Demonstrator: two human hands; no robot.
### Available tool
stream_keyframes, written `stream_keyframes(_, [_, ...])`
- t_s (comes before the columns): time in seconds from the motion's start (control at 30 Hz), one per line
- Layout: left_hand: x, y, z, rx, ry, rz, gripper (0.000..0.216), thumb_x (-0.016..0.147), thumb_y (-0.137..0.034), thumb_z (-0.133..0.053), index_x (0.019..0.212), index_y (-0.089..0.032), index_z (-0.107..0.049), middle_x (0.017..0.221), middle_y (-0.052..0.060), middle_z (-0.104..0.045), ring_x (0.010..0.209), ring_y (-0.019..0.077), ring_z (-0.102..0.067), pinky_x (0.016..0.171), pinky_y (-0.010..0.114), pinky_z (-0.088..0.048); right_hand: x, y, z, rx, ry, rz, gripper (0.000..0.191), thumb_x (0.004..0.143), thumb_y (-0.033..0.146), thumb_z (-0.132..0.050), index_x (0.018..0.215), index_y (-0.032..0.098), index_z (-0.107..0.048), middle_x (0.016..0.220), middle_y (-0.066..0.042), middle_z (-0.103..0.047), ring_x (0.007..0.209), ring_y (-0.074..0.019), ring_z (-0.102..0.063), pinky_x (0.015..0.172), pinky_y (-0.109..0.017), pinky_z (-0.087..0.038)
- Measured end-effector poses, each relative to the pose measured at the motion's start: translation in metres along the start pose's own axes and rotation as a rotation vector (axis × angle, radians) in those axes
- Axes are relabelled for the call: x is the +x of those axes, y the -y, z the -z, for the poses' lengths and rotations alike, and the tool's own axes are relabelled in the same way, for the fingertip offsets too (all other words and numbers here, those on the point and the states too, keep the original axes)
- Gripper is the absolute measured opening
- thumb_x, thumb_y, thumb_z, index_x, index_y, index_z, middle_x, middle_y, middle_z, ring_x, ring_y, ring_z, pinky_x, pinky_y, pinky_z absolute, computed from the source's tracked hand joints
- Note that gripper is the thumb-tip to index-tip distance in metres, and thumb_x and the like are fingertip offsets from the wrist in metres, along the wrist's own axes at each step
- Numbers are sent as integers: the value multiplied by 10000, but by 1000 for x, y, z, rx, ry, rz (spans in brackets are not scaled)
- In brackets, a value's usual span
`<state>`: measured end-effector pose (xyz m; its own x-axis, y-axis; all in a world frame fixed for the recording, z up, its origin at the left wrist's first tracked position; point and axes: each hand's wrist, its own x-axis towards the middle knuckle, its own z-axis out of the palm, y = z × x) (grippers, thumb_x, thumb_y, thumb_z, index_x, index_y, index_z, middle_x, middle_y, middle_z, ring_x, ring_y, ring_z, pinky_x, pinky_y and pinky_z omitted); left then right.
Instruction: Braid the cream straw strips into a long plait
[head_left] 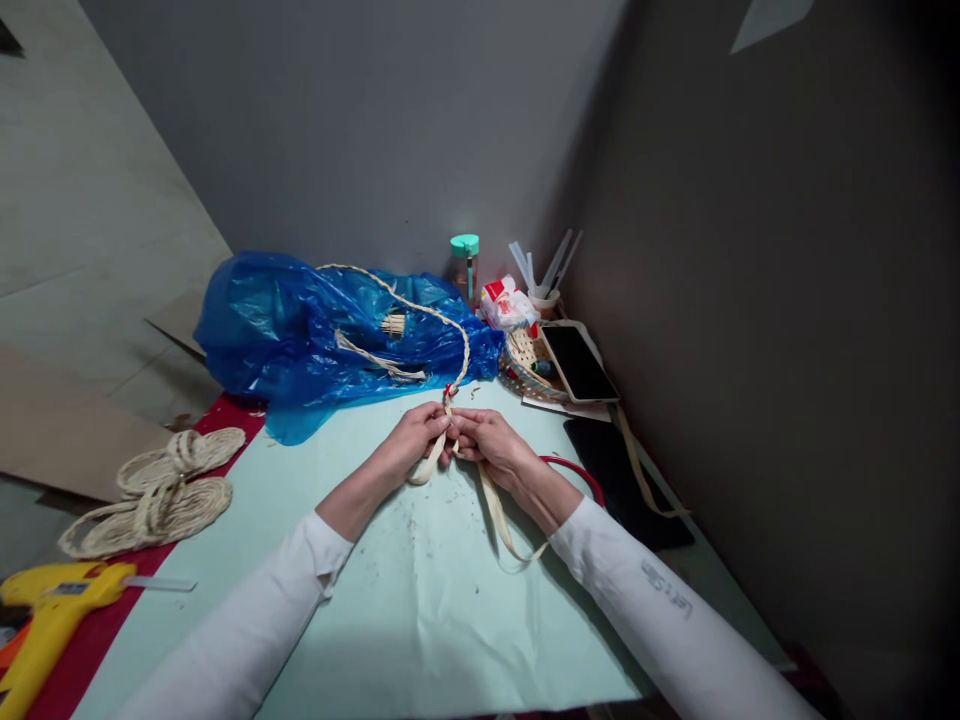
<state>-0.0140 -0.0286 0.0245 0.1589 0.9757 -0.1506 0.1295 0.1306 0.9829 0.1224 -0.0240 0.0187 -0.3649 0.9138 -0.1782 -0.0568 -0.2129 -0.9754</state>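
Head view: cream braided straw-like cord (pixel 466 350) runs from mid-desk (pixel 405 610) toward the far edge, loose flat cream strands (pixel 491 505) at its near end. Left hand (pixel 420 432) and right hand (pixel 491 437) both have fingers pinched on strands. Slack pinch could let the plait loosen; strand by right wrist might snag on glossy red curved band (pixel 592 478). Crumpled blue plastic bag (pixel 285 330) under cord, far-left corner, could slip, tugging it.
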Motion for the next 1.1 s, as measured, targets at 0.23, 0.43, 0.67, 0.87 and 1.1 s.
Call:
stream_keyframes(0.23, [4, 2, -1, -134, 78, 131, 162, 691, -226, -610, 820, -130, -590, 478, -47, -468, 338, 24, -236, 359, 174, -105, -12, 11, 6, -583, 6, 99, 194, 850, 192, -450, 776, 144, -622, 631, -8, -579, 543, -95, -464, 562, -216, -337])
stream_keyframes(0.43, [4, 7, -2, -94, -87, 103, 105, 654, -190, -619, 578, -118, -612, 429, -16, -509, 316, 26, -254, 349, 215, -113, -26, 24, 3, -1135, -111, 101, 185, 815, 88, -465, 851, 113, -645, 807, -162, -671, 776, -236, -622, 666, -289, -347])
stream_keyframes(0.67, [-2, 7, -5, -147, -134, 109, 91, 639, -184, -631, 581, -114, -639, 330, -44, -425, 313, 41, -277, 372, 207, -120, -35, 22, -20, -1382, -155, 105, 251, 898, 144, -375, 986, 114, -608, 818, -159, -693, 733, -257, -671, 581, -288, -345])
stream_keyframes(0.87, [-5, 5, 6, -292, -8, 149, 188, 648, -249, -668, 747, -89, -662, 411, -64, -398, 345, 21, -253, 367, 182, -81, -40, 12, -35, -1431, -130, 150, 296, 889, 110, -378, 1133, 109, -548, 806, -109, -706, 651, -216, -660, 528, -286, -304])
stream_keyframes(1.1, [0, 7, 16, -411, 73, 169, 180, 621, -178, -704, 749, -73, -633, 543, -25, -480, 381, -9, -226, 364, 155, -65, -34, 33, -2, -1255, -181, 198, 370, 978, 374, -331, 947, 182, -646, 784, -69, -705, 714, -167, -643, 641, -244, -358])
